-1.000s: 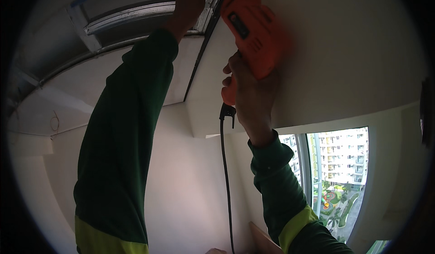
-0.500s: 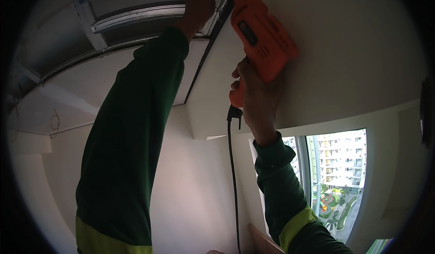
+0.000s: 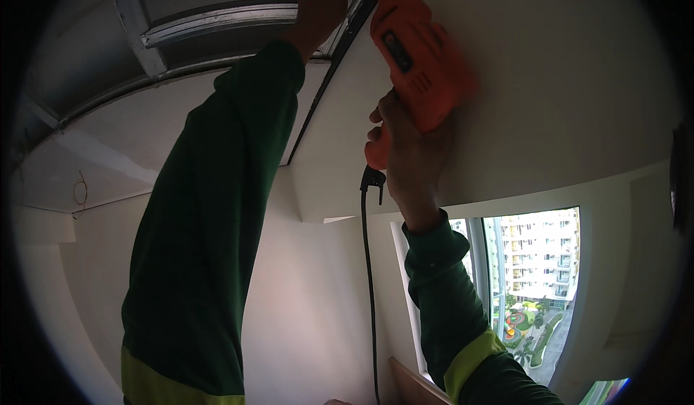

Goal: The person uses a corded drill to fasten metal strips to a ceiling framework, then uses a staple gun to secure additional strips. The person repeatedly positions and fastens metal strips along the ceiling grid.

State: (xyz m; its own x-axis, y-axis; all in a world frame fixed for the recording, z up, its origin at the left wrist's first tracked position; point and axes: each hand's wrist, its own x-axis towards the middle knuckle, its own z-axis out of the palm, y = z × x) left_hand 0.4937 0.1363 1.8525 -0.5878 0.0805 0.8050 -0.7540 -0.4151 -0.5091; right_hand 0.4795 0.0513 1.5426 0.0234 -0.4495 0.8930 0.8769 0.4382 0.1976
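My right hand is wrapped round the handle of an orange-red power drill, which points up and slightly left. Its nose ends at the dark edge strip between the ceiling opening and the pale bulkhead. A black cord hangs from the base of the handle. My left hand reaches up to the metal ceiling frame, left of the drill's nose. It looks closed, but the fingers are dark and partly cut off by the top edge, so what they hold is hidden.
A pale ceiling panel borders the open framework, with a thin loop of wire hanging from it. The smooth bulkhead lies close to the right of the drill. Below it is a window with tall buildings outside.
The view has shifted slightly, so the window and walls sit a little further left. Both hands keep their places, and the back of the drill is now blurred.
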